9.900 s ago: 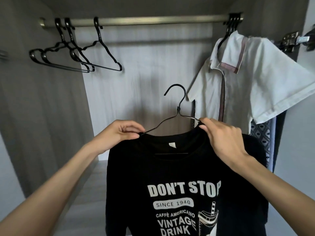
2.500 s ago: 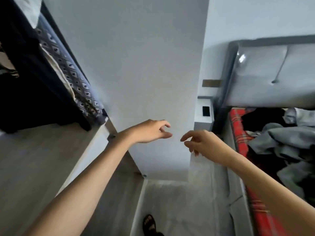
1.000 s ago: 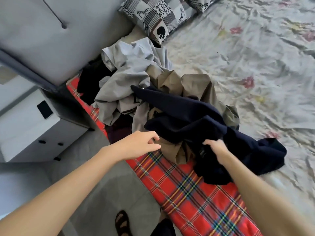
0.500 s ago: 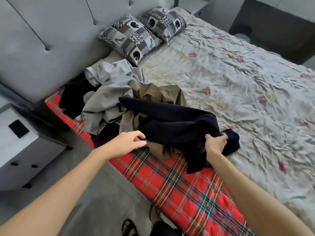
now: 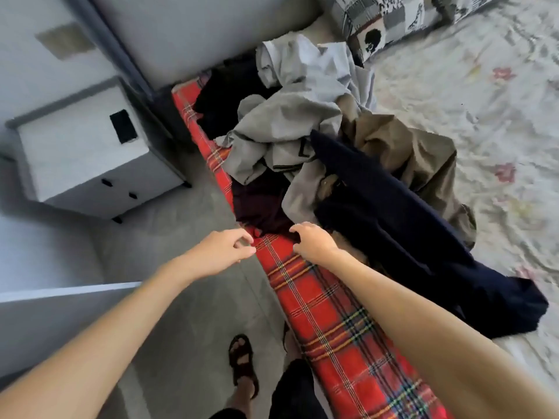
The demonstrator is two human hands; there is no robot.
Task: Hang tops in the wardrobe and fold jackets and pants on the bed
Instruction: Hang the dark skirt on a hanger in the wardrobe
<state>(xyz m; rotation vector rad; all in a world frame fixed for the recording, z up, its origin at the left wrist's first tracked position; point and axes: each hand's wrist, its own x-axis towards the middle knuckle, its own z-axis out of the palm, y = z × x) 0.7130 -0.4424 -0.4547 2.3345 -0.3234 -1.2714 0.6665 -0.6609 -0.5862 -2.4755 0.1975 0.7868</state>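
Note:
A heap of clothes lies at the bed's near corner: a long navy garment [image 5: 405, 231], a grey top [image 5: 287, 128], a khaki garment [image 5: 405, 146], a dark maroon piece [image 5: 260, 204] and a black piece [image 5: 223, 98]. My left hand [image 5: 220, 252] hovers over the bed's edge with fingers loosely curled, holding nothing. My right hand [image 5: 311, 240] hangs just in front of the maroon piece, fingers curved down, empty. The navy garment lies stretched out to the right of my right arm.
The bed has a red plaid edge [image 5: 326, 316] and a floral sheet [image 5: 490, 95]. Patterned pillows [image 5: 381, 22] lean at the grey headboard [image 5: 193, 34]. A white nightstand [image 5: 87, 152] stands left of the bed. My sandalled foot [image 5: 242, 364] is on the grey floor.
My right hand has let go of the navy garment, which now lies spread along the bed, and moved left toward the maroon piece. The view swung down and left.

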